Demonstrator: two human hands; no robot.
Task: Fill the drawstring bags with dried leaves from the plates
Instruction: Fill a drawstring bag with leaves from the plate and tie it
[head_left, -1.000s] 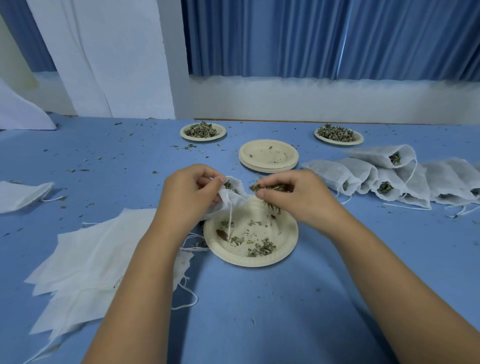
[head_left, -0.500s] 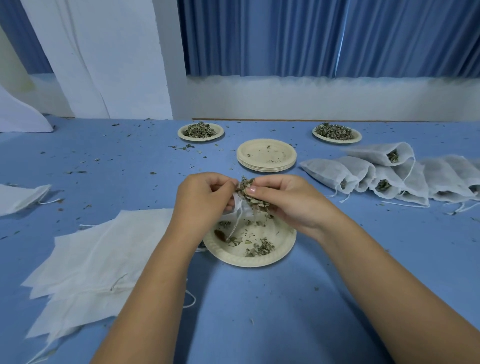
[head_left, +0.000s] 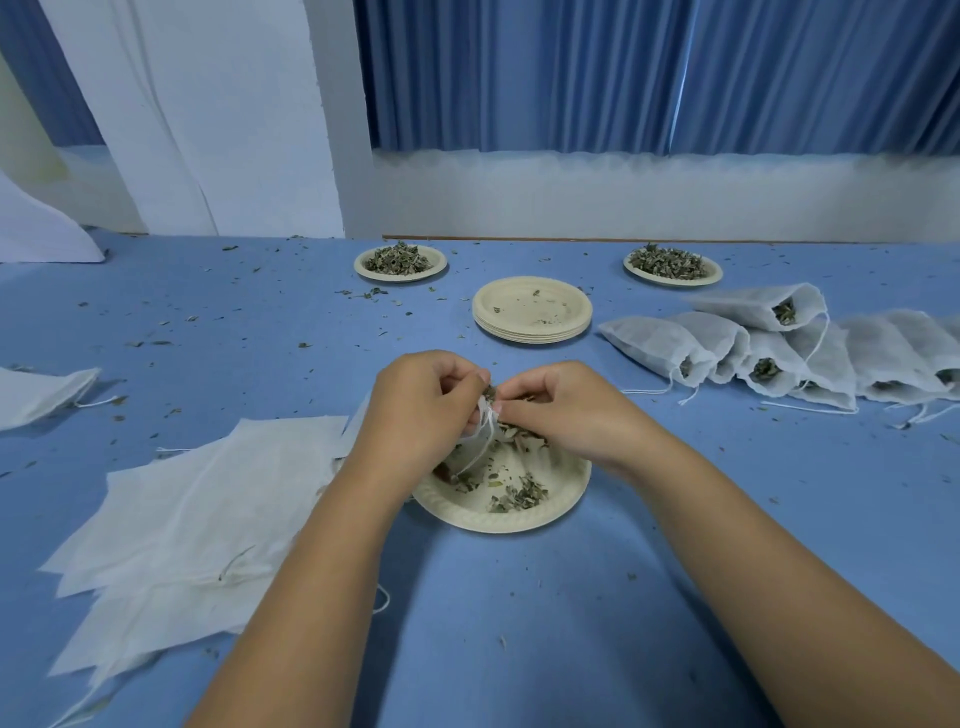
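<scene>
One bag (head_left: 484, 409), seemingly pinched, between left hand (head_left: 421, 400) and right hand (head_left: 566, 410).

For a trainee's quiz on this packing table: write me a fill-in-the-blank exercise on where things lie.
1. The left hand grips a drawstring bag while the right hand pinches leaves at its mouth, above the nearest ___.
2. The filled bags lie on the person's ___ side.
3. The flat unfilled bags lie on the person's ___ side.
4. The plate stack stands ___ the far-left plate and far-right plate, both heaped with leaves.
Missing words: plate; right; left; between.
</scene>
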